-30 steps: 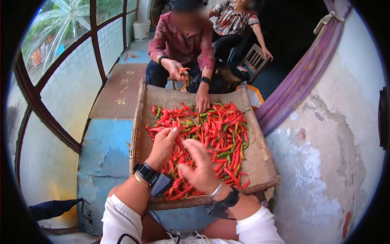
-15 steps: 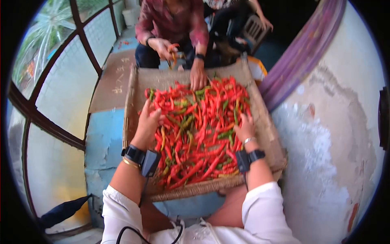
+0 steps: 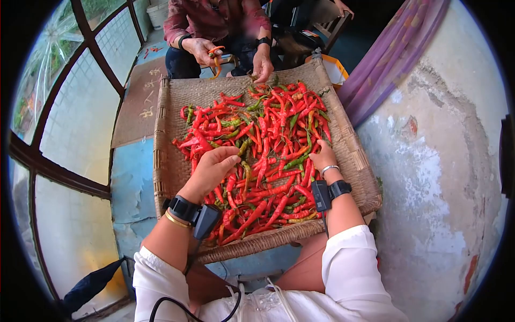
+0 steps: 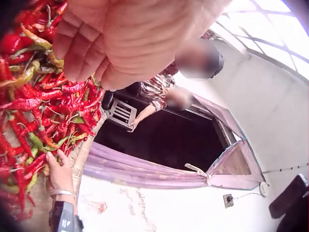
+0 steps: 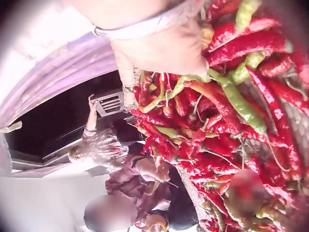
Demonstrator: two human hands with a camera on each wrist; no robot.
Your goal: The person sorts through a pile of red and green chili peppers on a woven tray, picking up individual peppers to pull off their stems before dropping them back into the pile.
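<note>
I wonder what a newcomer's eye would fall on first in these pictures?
Probably the bright red and green chilies, heaped in the wide woven tray. The wearer's left hand is over the heap's left part, the right hand at its right side. At upper right, the purple curtain hangs beside the peeling wall.

The top edge cuts off the opposite person (image 3: 220,29) in the head view and the left hand (image 4: 130,38) in its wrist view.
</note>
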